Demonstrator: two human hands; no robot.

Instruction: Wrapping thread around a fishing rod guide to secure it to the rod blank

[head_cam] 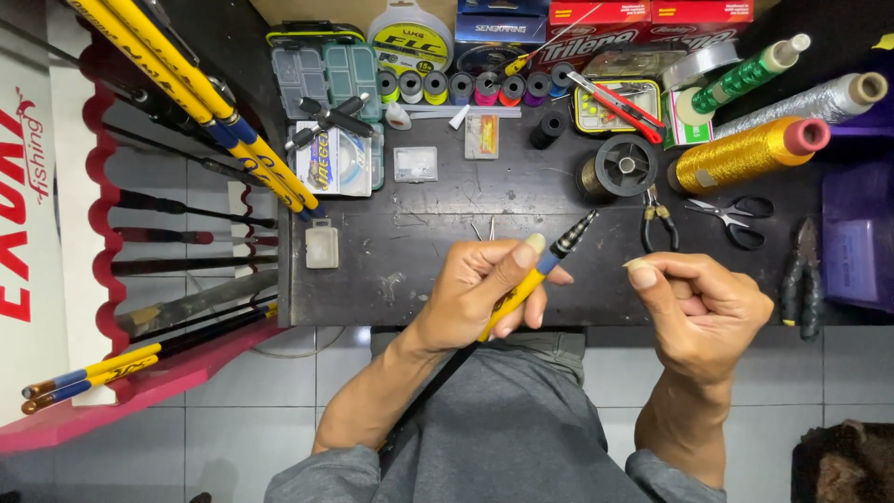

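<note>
My left hand (484, 284) grips a fishing rod section (531, 275) with a yellow and blue shaft and a black ribbed tip that points up and to the right over the dark work table (419, 270). The rod's dark lower part runs down across my lap. My right hand (694, 307) is held just to the right of the tip, thumb and forefinger pinched together. Whether something thin sits between those fingers cannot be made out.
Gold (745, 154), silver (805, 102) and green (745, 79) thread spools lie at the back right, with scissors (740, 219), small pliers (656, 219), a dark line spool (624, 166), a red cutter (619, 102) and tackle boxes (326, 74). A rod rack (186, 224) stands at left.
</note>
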